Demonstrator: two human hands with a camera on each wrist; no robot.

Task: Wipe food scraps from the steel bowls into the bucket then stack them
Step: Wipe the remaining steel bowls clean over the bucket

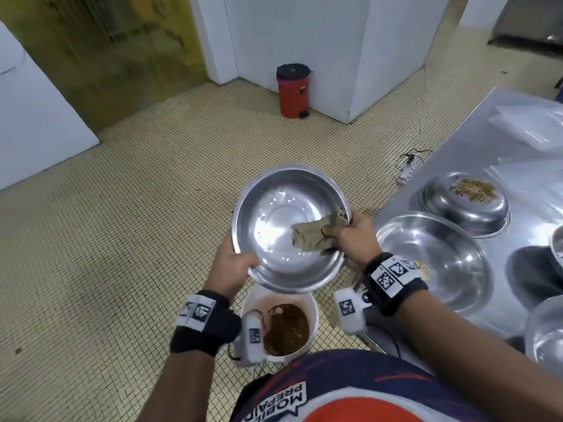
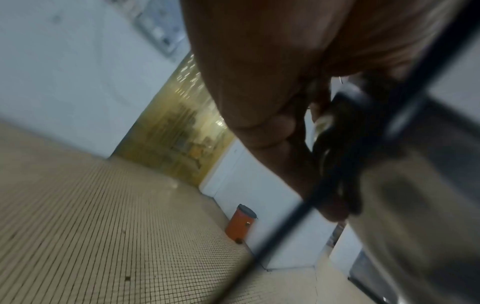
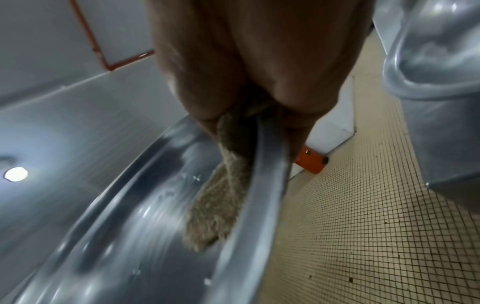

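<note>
Here, the left hand [image 1: 233, 263] grips the near-left rim of a round steel bowl [image 1: 274, 220], tilted over a white plastic bucket [image 1: 312, 312] of brown scraps on the tiled floor. The right hand [image 1: 350, 236] clutches a crumpled tan cloth [image 1: 313, 236] against the bowl's inside wall. More steel bowls [image 1: 432, 254] sit near the steel worktop's left edge [image 1: 457, 141].

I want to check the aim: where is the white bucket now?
Head view: the white bucket stands on the tiled floor, below the tilted steel bowl, left of the steel table.
</note>
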